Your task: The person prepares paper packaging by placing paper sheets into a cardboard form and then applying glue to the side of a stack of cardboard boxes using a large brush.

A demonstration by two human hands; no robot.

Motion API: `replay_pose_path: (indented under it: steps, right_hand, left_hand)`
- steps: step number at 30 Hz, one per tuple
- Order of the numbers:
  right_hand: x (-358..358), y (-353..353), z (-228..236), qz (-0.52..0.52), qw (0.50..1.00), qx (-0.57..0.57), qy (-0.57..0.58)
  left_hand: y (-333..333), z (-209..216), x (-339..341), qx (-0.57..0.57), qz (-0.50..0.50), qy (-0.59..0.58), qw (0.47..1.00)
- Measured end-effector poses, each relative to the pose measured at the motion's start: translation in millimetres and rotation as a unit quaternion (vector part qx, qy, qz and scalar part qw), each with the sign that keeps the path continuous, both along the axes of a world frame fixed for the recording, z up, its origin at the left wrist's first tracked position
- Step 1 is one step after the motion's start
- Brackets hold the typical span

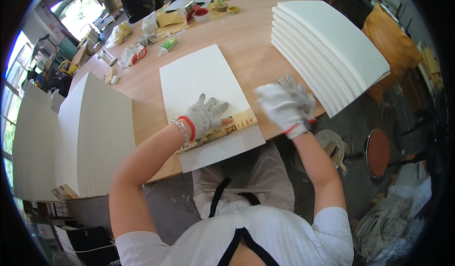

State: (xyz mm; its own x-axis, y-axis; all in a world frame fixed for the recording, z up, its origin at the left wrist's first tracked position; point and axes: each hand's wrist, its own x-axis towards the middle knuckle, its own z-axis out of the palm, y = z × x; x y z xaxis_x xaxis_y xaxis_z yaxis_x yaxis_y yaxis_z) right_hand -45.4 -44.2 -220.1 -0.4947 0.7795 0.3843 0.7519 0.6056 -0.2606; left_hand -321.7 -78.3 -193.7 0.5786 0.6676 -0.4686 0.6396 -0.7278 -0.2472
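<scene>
We note one white sheet (199,78) on the wooden table (253,43), a printed strip (222,131) lying across it near the body-side end. The strip's long axis runs crosswise, right end angled farther off; the sheet's points away, far end leaning left. Left hand (206,114) lies spread over strip and sheet, fingers apart, gripping nothing. Right hand (284,104) is blurred beside the stepped right stack (332,48) — its grip we cannot tell. We judge the strip placed, its fixing unclear; we cannot tell which stack, right or left (104,138), is finished.
</scene>
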Motion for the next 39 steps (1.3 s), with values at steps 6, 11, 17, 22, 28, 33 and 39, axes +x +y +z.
replay_pose_path:
  steps: [6,11,17,22,28,33,39]
  right_hand:
    - [88.8,13.7,-3.7,0.023,0.990,-0.031,0.133]
    - [-89.7,-67.9,18.1,0.302,0.951,0.039,0.046]
    - [-212.9,-113.6,-10.1,0.301,0.953,-0.043,0.022]
    - [-223.5,-115.3,-0.2,0.270,0.961,-0.062,0.002]
    - [-99.5,-72.3,4.7,0.301,0.947,0.110,0.023]
    - [70.8,-13.6,28.9,-0.023,0.992,-0.072,-0.097]
    - [4.0,-20.7,36.8,-0.105,0.979,-0.168,0.041]
  left_hand:
    - [5.7,58.0,18.0,-0.076,-0.075,0.028,0.994]
    - [16.0,31.7,8.0,-0.110,0.023,-0.048,0.993]
    - [11.7,59.5,11.0,-0.089,-0.072,-0.030,0.993]
    - [11.5,69.6,21.6,-0.128,0.004,0.024,0.991]
    - [11.6,30.7,4.5,-0.064,-0.046,-0.007,0.997]
    - [4.9,74.5,36.5,-0.134,-0.001,0.077,0.988]
    - [-2.9,68.8,8.1,-0.022,-0.026,0.028,0.999]
